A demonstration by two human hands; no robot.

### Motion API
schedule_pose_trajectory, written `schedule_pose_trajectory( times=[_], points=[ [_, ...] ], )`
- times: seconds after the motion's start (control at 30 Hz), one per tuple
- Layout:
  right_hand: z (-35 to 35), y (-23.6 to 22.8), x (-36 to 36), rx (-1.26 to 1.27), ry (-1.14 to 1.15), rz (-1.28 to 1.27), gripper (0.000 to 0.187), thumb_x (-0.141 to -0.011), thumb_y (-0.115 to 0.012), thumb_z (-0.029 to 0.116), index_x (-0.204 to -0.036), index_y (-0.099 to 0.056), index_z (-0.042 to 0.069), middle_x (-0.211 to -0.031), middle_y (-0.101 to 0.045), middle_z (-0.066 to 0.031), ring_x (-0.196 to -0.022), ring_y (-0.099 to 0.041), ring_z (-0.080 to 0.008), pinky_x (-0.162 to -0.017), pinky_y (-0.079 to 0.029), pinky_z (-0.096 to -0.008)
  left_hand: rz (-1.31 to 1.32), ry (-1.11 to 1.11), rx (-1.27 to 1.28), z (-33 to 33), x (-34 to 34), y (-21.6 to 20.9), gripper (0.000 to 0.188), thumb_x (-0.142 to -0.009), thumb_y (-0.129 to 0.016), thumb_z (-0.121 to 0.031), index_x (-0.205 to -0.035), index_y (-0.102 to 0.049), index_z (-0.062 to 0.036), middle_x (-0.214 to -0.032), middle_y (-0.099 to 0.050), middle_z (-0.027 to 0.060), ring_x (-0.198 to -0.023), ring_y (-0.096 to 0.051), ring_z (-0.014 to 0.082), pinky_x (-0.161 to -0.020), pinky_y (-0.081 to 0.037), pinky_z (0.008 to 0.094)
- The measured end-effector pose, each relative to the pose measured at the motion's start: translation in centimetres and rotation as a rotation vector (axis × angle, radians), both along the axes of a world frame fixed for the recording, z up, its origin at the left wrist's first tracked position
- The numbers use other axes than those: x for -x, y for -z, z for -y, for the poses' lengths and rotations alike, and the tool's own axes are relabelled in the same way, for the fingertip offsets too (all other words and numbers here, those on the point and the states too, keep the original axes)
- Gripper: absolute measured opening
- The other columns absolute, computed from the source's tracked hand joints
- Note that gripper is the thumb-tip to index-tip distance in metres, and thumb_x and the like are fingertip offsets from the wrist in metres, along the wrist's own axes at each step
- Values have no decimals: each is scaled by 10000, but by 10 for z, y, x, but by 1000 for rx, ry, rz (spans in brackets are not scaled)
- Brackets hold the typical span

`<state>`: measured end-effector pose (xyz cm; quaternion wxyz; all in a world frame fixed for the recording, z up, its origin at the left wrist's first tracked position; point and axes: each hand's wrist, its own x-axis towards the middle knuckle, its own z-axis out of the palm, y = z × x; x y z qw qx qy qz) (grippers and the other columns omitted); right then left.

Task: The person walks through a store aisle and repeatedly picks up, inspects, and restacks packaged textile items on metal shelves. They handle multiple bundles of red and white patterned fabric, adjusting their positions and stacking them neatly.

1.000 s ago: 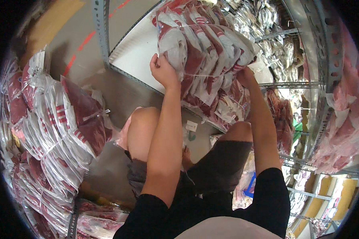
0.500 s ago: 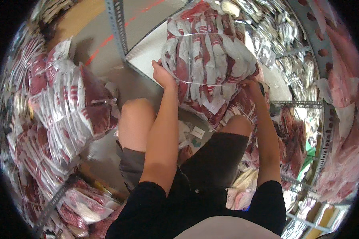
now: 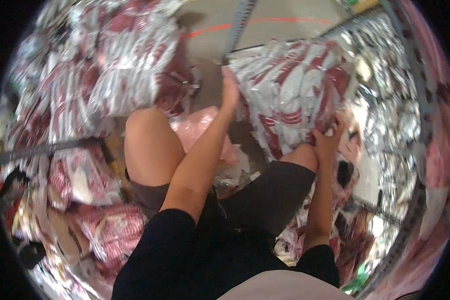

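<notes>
Both hands (image 3: 280, 115) | gripping red-white pkg bundle (image 3: 290, 95) | blurry

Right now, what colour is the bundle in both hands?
Red and white, under clear wrap: the bundle, head view.

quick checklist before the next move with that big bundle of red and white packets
1. Left hand on the bundle of red and white packets: ok, it lies flat against the bundle's left edge.
2. Right hand on the bundle: ok, it grips the lower right corner.
3. Clear wrap around the bundle whole: cannot tell, the picture is blurred.
4. Bundle free of the metal upright: cannot tell, its top left corner sits right by the post.
5. Room at the knees: not ok, a pink bag and loose packets crowd the floor there.
6. Side piles steady: cannot tell, the heap of packets on the left is too blurred.
</notes>
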<state>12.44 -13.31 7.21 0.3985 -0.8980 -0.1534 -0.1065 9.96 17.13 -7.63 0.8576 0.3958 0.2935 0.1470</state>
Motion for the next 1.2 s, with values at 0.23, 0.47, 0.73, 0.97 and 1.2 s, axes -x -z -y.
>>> schedule_pose_trajectory(
  times=[0.23,0.47,0.73,0.97,1.2],
  points=[
    [-78,-53,-4,276,-144,199,738,-618,-772,174,-1295,-500,61,-1236,-436,-179,-1155,-448,-361,-991,-377,-453,-403,27,84,-22,31,-33,925,-842,-420,-743,-1402,-345,-12,-1342,-465,213,-1200,-485,358,-988,-399,494],
    [-219,-62,-23,654,-214,547,752,-683,-706,528,-1308,-544,144,-1120,-544,-198,-1074,-488,-359,-908,-400,-466,-161,-309,-226,-14,28,-84,859,-888,-497,-640,-1398,-328,31,-1333,-470,203,-1200,-472,294,-1023,-346,373],
    [-204,-63,-12,299,-381,364,662,-761,-694,435,-1287,-550,60,-1103,-562,-173,-1047,-519,-321,-946,-402,-411,-90,-28,-247,-51,24,-142,727,-743,-763,-479,-1254,-541,-11,-1167,-614,108,-1055,-580,207,-938,-422,334],
    [-94,-48,-122,-311,112,175,479,-875,-657,303,-1223,-581,-18,-1171,-636,-142,-1091,-581,-230,-974,-419,-345,-138,74,-240,-62,25,-115,883,-763,-724,-534,-1394,-392,-13,-1336,-496,149,-1217,-487,276,-1016,-377,418],
    [-106,-7,-126,-445,17,-130,933,-718,-819,386,-1385,-333,-51,-1361,-429,-199,-1232,-450,-278,-1039,-353,-364,-201,-318,-811,-52,35,-121,938,-753,-750,-506,-1396,-347,46,-1390,-434,215,-1305,-403,317,-1099,-280,398]
  ],
)
